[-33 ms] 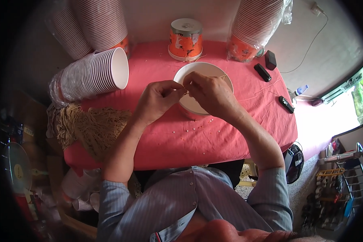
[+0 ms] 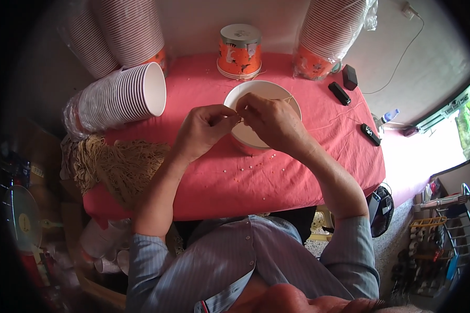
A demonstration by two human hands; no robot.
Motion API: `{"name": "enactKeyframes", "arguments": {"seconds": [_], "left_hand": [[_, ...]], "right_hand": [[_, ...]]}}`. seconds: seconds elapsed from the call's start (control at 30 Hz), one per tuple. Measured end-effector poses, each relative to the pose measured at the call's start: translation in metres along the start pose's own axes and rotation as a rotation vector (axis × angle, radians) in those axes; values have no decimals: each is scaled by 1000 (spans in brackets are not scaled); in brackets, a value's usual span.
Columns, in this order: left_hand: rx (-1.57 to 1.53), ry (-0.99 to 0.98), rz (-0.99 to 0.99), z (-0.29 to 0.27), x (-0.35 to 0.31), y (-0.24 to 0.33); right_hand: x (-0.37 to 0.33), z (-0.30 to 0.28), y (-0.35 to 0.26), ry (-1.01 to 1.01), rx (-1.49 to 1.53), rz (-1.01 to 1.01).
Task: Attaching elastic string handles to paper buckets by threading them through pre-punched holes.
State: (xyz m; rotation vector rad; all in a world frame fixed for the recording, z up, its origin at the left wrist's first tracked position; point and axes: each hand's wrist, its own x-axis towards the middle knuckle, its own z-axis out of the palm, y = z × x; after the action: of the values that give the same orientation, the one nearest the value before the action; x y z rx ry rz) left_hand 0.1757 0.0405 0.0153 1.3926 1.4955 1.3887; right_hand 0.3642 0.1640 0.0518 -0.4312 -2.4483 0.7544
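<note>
In front of me a paper bucket (image 2: 261,87) stands on the table with its white inside facing up. Over its mouth, my left hand (image 2: 204,131) and my right hand (image 2: 277,121) meet, fingertips pinched together. A bit of thin tan cord shows between them at the fingertips. More tan cord (image 2: 290,98) crosses the bucket's right rim; its link to my fingers is hidden behind my right hand. Beside my left forearm lies a thick bundle of tan cords (image 2: 133,161).
An orange patterned bucket (image 2: 239,58) stands upside down behind. Nested buckets (image 2: 120,94) lie at left; a wrapped stack (image 2: 329,36) rises at right. Small black devices (image 2: 340,94) sit on the red tablecloth (image 2: 219,195), with white bits scattered near the bucket. A metal rack (image 2: 457,229) stands at far right.
</note>
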Motion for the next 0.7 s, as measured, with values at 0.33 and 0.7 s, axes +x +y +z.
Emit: {"name": "enactKeyframes", "arguments": {"seconds": [0.33, 0.7], "left_hand": [[-111, 18, -72, 2, -2, 13], [-233, 4, -131, -1, -1, 5]], "right_hand": [[2, -11, 15, -90, 203, 70], [4, -4, 8, -32, 187, 109]]}}
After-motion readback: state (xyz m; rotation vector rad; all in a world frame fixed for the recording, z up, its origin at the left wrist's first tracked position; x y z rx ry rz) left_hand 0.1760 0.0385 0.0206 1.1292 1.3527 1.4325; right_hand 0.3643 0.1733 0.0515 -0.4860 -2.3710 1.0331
